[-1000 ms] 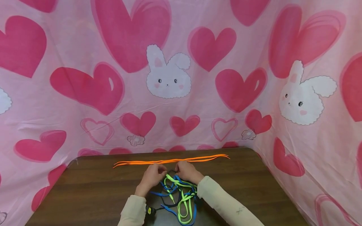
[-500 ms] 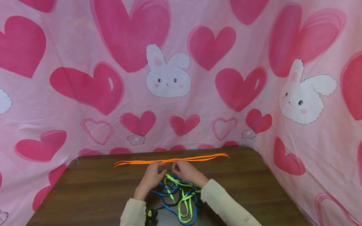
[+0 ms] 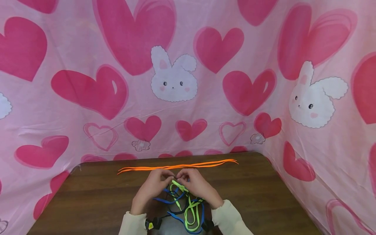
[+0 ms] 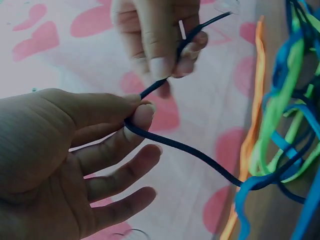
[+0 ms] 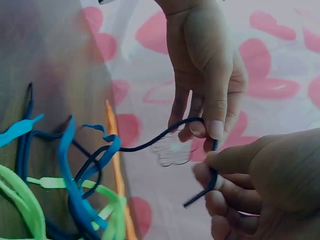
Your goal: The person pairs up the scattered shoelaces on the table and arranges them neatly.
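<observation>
My left hand and right hand meet above the tangled laces, near the table's far side. In the left wrist view, the left thumb and index finger pinch a dark navy shoelace; the other fingers of that hand are spread. The right hand pinches the same lace near its tip, and the short free end pokes out past its fingers. From the left hand, the lace runs back into the tangle of lime-green laces and blue laces.
Two orange laces lie side by side along the back of the brown wooden table. Pink cloth with hearts and rabbits hangs behind and at both sides. A dark wrist device shows by the left sleeve.
My right hand has come down and slightly toward the left, so the fingertips of both hands are closer together. The forearms have drawn lower. The orange laces have not moved.
</observation>
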The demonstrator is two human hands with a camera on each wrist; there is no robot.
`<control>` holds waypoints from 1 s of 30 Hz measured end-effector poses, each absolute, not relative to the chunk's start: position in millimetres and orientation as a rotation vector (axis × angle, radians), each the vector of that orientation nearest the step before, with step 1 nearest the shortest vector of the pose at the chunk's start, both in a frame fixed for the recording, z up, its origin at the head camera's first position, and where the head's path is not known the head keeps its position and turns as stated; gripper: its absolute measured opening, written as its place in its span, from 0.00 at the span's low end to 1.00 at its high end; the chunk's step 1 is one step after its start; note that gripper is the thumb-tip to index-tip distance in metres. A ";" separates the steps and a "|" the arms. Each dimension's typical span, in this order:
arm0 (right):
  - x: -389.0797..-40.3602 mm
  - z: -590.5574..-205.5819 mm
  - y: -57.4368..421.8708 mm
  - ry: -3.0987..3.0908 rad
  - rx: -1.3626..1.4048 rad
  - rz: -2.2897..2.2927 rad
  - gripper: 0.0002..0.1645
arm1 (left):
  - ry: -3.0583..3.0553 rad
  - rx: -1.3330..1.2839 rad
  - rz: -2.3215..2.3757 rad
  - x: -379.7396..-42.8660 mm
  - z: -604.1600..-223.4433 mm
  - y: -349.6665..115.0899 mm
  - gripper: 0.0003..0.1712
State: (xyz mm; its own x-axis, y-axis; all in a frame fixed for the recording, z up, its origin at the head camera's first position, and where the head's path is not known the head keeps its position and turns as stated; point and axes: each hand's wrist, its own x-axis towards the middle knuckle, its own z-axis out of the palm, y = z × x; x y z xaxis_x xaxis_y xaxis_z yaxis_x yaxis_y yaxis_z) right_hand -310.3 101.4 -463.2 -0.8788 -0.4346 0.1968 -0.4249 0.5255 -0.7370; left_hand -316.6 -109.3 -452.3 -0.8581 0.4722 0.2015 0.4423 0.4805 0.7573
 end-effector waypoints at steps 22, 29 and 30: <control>-256.2 -402.3 142.7 2.795 -0.814 -1.267 0.06 | 2.672 0.983 1.268 -276.3 -410.5 -121.9 0.05; -255.3 -392.3 163.2 2.855 -0.802 -1.309 0.05 | 2.771 0.970 1.254 -265.6 -398.4 -128.8 0.03; -255.0 -391.4 165.8 2.862 -0.797 -1.319 0.05 | 2.783 0.967 1.253 -264.1 -397.3 -130.1 0.03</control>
State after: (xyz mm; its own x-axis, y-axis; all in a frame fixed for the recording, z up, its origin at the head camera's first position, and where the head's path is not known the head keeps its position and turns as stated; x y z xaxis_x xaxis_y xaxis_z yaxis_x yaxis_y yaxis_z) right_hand -255.0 165.8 -391.4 -0.8742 -0.3862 0.2943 -0.4746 0.5517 -0.6858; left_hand -264.1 -130.1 -397.3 -0.8159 0.5011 0.2885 0.5482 0.5118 0.6614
